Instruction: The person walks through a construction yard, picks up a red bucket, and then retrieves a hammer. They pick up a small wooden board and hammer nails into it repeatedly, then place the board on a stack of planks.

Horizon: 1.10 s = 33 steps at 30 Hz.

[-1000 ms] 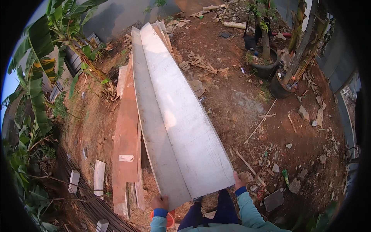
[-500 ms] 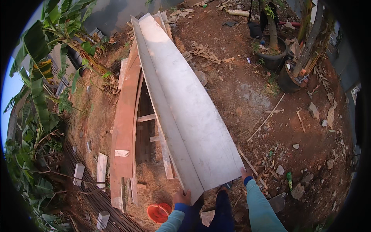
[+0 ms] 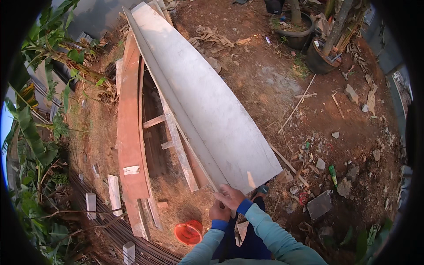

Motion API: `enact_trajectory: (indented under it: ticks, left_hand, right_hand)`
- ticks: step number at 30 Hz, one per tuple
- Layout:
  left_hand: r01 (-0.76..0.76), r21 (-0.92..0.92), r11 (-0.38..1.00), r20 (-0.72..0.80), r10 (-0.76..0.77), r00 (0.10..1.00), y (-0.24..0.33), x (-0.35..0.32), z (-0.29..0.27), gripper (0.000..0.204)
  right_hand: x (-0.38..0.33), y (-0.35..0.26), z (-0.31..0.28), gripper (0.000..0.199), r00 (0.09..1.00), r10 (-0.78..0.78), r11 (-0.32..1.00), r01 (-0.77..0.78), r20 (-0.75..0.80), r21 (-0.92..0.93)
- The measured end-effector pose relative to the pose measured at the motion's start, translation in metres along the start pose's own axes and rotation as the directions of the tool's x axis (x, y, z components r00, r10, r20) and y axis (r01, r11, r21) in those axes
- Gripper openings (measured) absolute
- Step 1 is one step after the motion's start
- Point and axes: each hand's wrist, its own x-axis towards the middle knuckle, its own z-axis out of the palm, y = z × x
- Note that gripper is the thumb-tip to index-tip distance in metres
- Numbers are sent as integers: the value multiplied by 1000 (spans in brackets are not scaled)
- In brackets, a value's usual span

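At the near end of the long grey-white flat board (image 3: 207,101), both hands meet at its lower left corner. The right hand (image 3: 229,196) lies on top with its grip closed over the board's edge, fingers curled around the corner. The left hand (image 3: 219,211) sits just below and beside it, its grip also closed near that same corner, though whether it actually clasps the board cannot be told. The board stretches away from the hands, tilted on its long edge. Left of the board stands a reddish-brown wooden frame of long planks and cross pieces (image 3: 132,145), the board's lower edge running along it. Below the frame's near end, left of the hands, a round orange plastic bowl (image 3: 188,232) rests on the bare earth. Right of the board, stones and thin sticks lie scattered on the reddish soil (image 3: 327,145).
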Motion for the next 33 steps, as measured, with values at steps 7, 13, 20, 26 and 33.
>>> enact_trajectory:
  ticks: [7,13,20,26,33]
  left_hand:
    - [-121,-511,851,183,246,952,-56,3,0,35]
    - [534,-767,356,561,-32,827,-83,12,-13,35]
    - [513,-788,341,433,-286,855,-104,42,47,42]
    - [589,-798,131,474,-467,746,-106,71,165,53]
    - [619,-771,147,552,-330,766,-60,98,203,79]
  right_hand:
    - [-11,-2,28,74,994,77,902,-103,-78,-419]
    - [11,9,39,65,990,109,834,-139,-87,-534]
    - [7,-2,2,53,996,83,839,-86,-30,-537]
    - [-5,-23,-62,48,995,98,916,-75,37,-394]
    - [-8,-20,-112,45,994,106,897,-112,-36,-427]
